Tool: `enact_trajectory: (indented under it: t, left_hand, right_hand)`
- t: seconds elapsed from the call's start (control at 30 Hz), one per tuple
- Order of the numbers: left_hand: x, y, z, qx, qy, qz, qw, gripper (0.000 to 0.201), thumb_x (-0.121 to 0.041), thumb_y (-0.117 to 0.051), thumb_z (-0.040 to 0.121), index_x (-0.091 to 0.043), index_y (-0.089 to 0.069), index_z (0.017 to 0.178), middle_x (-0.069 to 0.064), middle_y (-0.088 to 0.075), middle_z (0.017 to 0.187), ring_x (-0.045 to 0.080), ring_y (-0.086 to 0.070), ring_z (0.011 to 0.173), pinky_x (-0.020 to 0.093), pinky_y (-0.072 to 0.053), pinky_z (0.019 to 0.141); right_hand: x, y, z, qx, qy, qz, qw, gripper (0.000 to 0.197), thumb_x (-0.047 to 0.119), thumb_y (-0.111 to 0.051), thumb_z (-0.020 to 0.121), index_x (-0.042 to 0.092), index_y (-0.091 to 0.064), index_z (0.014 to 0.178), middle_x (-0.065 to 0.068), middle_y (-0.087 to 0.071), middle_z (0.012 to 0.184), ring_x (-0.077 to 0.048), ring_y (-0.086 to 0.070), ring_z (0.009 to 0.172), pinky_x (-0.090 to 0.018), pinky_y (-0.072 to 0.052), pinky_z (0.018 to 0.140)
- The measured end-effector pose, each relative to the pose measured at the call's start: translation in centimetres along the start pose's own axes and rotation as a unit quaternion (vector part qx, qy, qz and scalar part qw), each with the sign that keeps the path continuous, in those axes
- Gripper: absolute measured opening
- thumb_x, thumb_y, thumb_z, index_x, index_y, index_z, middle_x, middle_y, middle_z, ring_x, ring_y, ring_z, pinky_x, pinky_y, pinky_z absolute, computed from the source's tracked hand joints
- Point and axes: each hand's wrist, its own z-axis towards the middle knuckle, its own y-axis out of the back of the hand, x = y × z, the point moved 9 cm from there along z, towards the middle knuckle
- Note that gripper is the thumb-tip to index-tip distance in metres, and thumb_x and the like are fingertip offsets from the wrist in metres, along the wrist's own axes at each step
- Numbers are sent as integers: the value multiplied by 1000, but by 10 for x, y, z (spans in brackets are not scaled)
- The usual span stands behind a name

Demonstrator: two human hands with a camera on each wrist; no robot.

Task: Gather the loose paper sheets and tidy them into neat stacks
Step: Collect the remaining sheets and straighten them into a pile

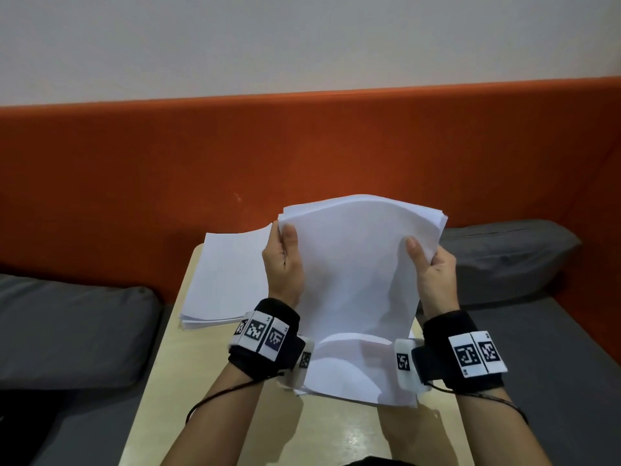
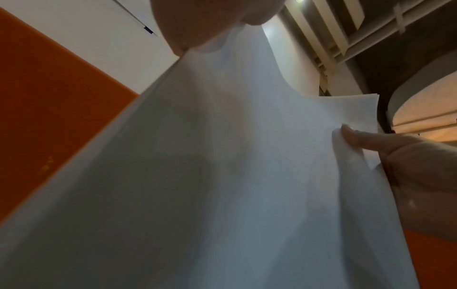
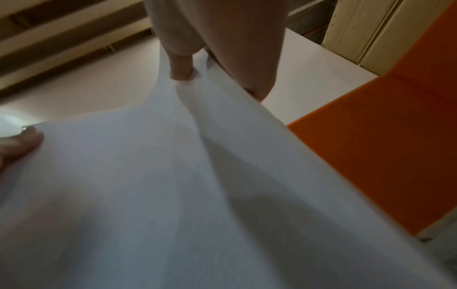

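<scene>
A sheaf of white paper sheets [image 1: 356, 264] stands upright over the small wooden table [image 1: 215, 398], its lower edge on more loose sheets [image 1: 339, 371] lying there. My left hand [image 1: 284, 253] grips the sheaf's left edge, thumb in front. My right hand [image 1: 433, 267] grips the right edge the same way. The sheaf [image 2: 222, 176] fills the left wrist view, with my right thumb pressed on it at the far side. In the right wrist view the sheaf [image 3: 173, 195] buckles under my thumb. A tidy stack [image 1: 225, 280] lies at the table's back left.
An orange padded wall [image 1: 302, 156] rises behind the table. Grey cushions lie on the left [image 1: 74, 331] and on the right [image 1: 504, 257]. The table's near part shows bare wood.
</scene>
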Motion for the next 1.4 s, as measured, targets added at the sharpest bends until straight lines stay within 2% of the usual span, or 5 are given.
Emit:
enact_trajectory:
  t: [0.4,0.73,1.13,1.27,1.4]
  left_hand:
    - [104,1,-64,111,190,67,973,23,-20,-36,100,-19,-49,119,-10,-58,113,2,-56,103,2,-41,84]
    - [183,20,-87,238,310,310,867,38,-18,-38,100,-2,-39,135,15,-43,139,26,-41,130,30,-32,105]
    - [213,14,-108,340,377,409,758,52,-18,-42,98,4,-25,142,17,-30,149,28,-30,137,31,-26,111]
    - [208,15,-105,322,364,405,775,39,-12,-49,93,3,-43,129,18,-49,132,29,-48,122,27,-38,96]
    - [205,5,-114,354,363,394,766,20,-5,-48,86,-9,-41,68,5,-43,73,12,-43,62,23,-34,60]
  right_hand:
    - [-132,7,-38,38,-219,-78,972,21,6,-63,86,8,-59,107,-11,-63,107,-23,-60,93,-32,-46,85]
    - [-153,85,-19,-127,-245,-152,949,34,15,-62,86,-3,-60,115,-21,-66,106,-34,-63,96,-41,-49,85]
    - [-190,72,-49,-2,-372,-350,860,36,13,-61,89,-5,-57,120,-22,-63,112,-35,-60,103,-37,-48,86]
    - [-189,66,-47,13,-361,-430,828,35,15,-57,90,-2,-57,120,-22,-60,120,-37,-57,111,-36,-47,89]
    - [-185,61,-44,27,-357,-501,788,37,20,-52,91,5,-54,124,-21,-44,131,-38,-43,119,-37,-42,94]
